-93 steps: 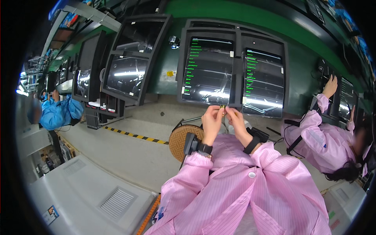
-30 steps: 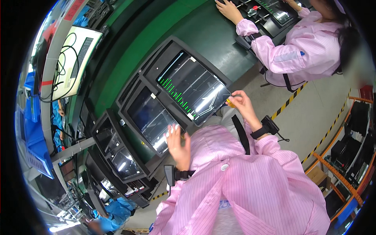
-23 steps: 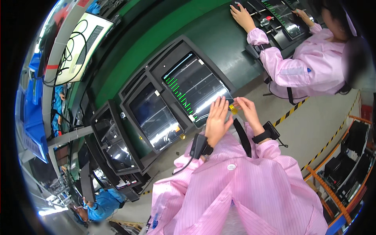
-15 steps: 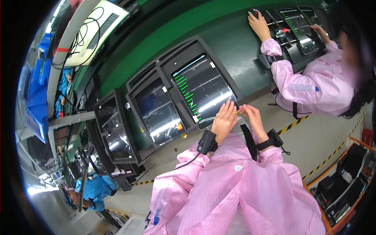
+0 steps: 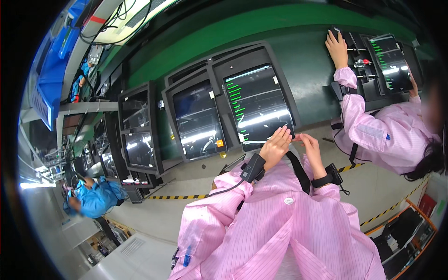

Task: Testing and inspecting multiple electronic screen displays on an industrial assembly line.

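My left hand [image 5: 276,147] reaches to the near right corner of a dark glass display panel [image 5: 255,103]. Its fingers are stretched out side by side over that corner. Just to the right, my right hand [image 5: 310,148] has its fingers bent and drawn together close to my left fingertips. Anything small between those fingers is too tiny to make out. Green tabs line the panel's left edge, and white stickers mark its corners. The panel lies in a black tray [image 5: 283,84]. Each wrist wears a black strapped device.
Left of the panel lies another dark panel [image 5: 196,112] with an orange sticker [image 5: 220,143]. Farther left stands a black frame [image 5: 154,112] with panels. At right, a co-worker in pink handles a similar panel [image 5: 389,58]. An orange-edged cart [image 5: 422,217] stands lower right.
The view has shifted, so the bench appears turned and moved. My left hand lies flatter over the panel's corner, and my right hand stays beside it. The co-worker's panel sits differently.
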Tool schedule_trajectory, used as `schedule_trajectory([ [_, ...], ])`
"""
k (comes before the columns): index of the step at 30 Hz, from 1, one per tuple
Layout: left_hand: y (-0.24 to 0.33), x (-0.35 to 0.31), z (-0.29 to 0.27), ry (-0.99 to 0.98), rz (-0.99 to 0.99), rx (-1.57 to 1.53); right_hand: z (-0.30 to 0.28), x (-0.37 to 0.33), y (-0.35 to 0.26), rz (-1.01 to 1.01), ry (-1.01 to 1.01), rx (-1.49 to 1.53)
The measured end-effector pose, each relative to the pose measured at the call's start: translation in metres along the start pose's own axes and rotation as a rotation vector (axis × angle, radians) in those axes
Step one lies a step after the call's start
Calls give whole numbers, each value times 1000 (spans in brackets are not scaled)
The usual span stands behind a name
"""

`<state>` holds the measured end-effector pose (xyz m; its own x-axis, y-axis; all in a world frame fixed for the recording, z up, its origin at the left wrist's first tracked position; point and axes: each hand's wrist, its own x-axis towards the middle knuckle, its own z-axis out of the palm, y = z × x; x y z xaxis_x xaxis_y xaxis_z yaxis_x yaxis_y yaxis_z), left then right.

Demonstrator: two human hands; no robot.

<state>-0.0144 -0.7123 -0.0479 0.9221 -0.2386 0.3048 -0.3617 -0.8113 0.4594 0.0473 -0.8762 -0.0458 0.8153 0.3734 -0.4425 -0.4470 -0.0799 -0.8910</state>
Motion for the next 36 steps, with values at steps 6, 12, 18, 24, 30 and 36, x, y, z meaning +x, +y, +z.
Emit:
schedule_trajectory([
  [6, 2, -4, -12, 84, -153, -23, 15, 1, -33, -335, 206, -387],
  [12, 0, -23, -74, 153, -439, -89, 72, -11, -67, -668, 11, -889],
  [18, -24, -114, -147, 425, -740, 105, 116, -11, -44, -702, -137, -1055],
  [24, -51, -178, -174, 483, -897, 233, 130, -9, -39, -652, -136, -1167],
  [30, -87, -194, -177, 404, -991, 319, 125, -14, -50, -621, -47, -1097],
  [36, -88, -188, -169, 291, -906, 291, 109, -24, -55, -514, 74, -1074],
])
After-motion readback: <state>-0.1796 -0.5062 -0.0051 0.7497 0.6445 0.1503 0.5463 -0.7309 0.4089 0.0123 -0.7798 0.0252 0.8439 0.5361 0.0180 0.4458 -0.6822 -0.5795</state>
